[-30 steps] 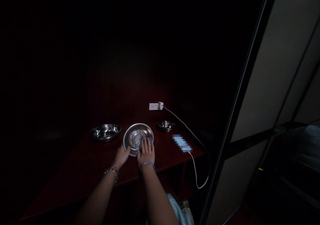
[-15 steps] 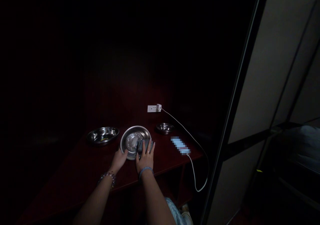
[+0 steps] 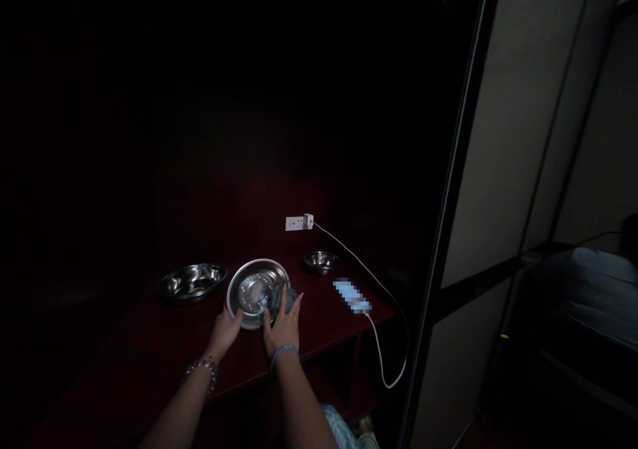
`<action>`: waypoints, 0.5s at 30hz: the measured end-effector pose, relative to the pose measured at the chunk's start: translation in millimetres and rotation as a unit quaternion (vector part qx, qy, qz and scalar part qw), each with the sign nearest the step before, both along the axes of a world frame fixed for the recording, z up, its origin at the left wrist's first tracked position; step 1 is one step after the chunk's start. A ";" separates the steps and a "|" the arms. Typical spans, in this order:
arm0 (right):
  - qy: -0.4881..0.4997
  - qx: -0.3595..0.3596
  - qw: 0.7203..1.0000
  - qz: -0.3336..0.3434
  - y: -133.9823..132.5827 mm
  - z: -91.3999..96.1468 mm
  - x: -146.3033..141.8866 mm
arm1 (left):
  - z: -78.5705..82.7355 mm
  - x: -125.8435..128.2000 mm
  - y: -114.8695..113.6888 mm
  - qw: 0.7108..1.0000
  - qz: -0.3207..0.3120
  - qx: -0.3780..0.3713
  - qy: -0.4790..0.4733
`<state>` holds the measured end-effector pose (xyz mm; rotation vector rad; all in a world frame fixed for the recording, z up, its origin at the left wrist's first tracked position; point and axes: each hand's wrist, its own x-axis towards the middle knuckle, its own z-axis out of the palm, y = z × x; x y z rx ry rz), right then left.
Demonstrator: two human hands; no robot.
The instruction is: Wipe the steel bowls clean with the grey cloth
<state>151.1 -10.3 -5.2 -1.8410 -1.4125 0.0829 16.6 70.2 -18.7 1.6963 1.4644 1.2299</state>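
Metal bowl [image 3: 254,283], left grip [image 3: 227,333] pinching its rim, right grip [image 3: 283,329] — fingers spread — touching gray cloth [image 3: 276,296]

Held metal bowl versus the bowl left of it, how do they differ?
The held bowl is tilted toward the camera; the left bowl sits level on the table. The held bowl has a grey cloth against it under the right hand; the left bowl shows a yellowish patch inside. Both are shiny.

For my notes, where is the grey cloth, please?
In the head view, the cloth is under the right hand, against the right side of the tilted bowl.
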 end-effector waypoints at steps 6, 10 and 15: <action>0.000 -0.005 1.000 -0.001 -1.4 2.0 1.0 | 0.3 0.5 1.4 1.000 0.008 -0.007 -0.009; -0.003 -0.011 1.000 -0.004 -0.4 0.9 1.7 | -0.5 0.5 1.7 1.000 0.001 -0.007 -0.009; -0.001 0.001 1.000 -0.006 3.1 -4.5 3.3 | -1.3 0.4 1.6 1.000 0.007 -0.005 0.003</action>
